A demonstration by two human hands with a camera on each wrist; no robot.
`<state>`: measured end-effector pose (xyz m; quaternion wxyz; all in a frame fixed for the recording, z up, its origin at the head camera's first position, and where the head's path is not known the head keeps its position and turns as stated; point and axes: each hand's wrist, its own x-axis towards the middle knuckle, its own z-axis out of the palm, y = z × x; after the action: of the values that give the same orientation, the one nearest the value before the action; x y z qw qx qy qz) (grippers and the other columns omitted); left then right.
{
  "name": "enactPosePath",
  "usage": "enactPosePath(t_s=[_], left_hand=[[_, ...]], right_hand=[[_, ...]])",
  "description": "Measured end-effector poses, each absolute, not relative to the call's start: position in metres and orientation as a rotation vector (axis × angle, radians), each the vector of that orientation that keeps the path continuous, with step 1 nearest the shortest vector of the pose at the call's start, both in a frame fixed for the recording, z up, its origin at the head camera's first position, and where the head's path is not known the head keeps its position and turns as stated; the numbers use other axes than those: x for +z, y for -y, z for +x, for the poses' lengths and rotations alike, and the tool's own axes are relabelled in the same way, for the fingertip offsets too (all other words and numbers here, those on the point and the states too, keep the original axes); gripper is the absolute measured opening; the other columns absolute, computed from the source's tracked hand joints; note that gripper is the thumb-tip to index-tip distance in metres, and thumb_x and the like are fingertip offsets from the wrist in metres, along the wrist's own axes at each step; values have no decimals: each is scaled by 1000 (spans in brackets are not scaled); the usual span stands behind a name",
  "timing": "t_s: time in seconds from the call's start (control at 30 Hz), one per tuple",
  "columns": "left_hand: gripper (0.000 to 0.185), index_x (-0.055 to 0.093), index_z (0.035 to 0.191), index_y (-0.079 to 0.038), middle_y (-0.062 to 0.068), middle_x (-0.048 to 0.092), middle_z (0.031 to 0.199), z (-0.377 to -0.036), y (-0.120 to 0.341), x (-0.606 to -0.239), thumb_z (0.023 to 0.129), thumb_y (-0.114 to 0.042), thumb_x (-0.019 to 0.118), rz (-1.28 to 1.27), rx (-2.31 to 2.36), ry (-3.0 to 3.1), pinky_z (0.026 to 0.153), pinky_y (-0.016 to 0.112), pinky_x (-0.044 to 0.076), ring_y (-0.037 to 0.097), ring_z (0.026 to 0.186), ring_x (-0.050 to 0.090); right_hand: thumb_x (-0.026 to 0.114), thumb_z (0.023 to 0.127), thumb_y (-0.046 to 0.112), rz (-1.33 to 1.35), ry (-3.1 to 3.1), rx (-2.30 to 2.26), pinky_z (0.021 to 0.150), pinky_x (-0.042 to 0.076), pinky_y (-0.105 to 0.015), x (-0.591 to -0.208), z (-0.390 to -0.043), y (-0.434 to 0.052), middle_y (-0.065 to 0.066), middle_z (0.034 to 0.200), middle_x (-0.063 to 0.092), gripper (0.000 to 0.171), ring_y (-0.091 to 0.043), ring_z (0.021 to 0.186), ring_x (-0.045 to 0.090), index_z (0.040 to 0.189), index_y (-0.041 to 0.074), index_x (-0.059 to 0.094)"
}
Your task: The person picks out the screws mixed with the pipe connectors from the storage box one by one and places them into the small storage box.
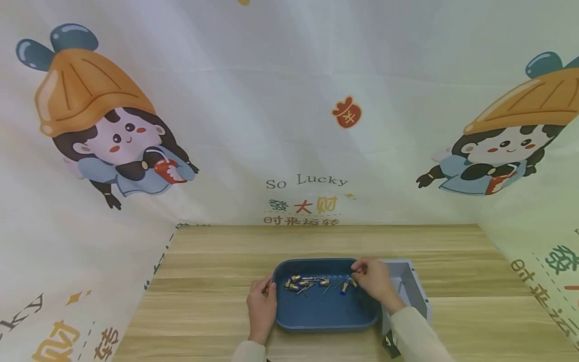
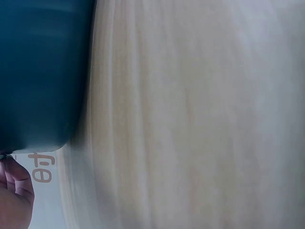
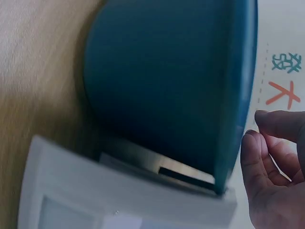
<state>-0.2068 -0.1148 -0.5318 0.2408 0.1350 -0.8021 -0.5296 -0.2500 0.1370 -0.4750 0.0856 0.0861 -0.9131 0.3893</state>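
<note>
Tray (image 1: 323, 314) sits mid-table; left hand (image 1: 261, 307) curls at its left rim, right hand (image 1: 374, 281) seemingly pinches a part (image 1: 353, 282) beside grey box (image 1: 413, 291).

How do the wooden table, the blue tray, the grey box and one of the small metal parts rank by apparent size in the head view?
1. wooden table
2. blue tray
3. grey box, partly hidden behind the right hand and sleeve, so its full extent is unsure
4. small metal part
</note>
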Motion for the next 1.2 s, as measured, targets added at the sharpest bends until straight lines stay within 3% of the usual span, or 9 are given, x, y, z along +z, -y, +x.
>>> enactPosePath(t_s=[0.57, 1.2], left_hand=[[21, 69, 104, 3, 10, 62, 88, -207, 115, -532, 85, 3, 63, 369, -1454, 2192, 67, 21, 47, 17, 81, 58], [21, 69, 104, 3, 10, 64, 90, -207, 116, -536, 84, 4, 63, 380, -1472, 2186, 66, 19, 46, 15, 79, 56]], right_hand=[[70, 67, -6, 269, 2793, 1149, 55, 43, -23, -497, -255, -113, -1, 66, 60, 13, -9, 59, 51, 77, 1, 68], [76, 64, -2, 249, 2849, 1026, 61, 45, -30, -515, -258, -105, 0, 69, 61, 15, -12, 65, 54, 77, 5, 69]])
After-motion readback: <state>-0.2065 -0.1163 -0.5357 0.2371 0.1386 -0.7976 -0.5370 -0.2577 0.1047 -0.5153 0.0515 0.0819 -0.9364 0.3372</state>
